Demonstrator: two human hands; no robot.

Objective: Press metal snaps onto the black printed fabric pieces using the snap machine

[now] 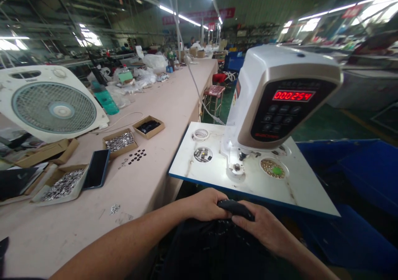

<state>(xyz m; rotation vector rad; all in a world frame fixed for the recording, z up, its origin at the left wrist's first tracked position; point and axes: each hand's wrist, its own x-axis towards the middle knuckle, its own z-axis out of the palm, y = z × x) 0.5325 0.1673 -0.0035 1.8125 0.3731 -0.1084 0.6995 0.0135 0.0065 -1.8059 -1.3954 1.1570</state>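
Observation:
Both my hands sit low in front of me, below the near edge of the white machine table [258,191]. My left hand [207,204] and my right hand [264,228] are closed together on a fold of black fabric [236,207], which bunches down into my lap. Above them stands a white press machine [280,93] with a red digit display [294,96]. Its press point [236,167] is lit, with small round recesses in the table holding metal parts on either side.
A long pink workbench [149,164] runs along the left, with cardboard trays of metal snaps [64,184], a tray of black parts [149,126], a phone [97,169] and a white fan [51,103]. Blue bins [357,176] stand to the right. A red stool [214,92] stands behind the machine.

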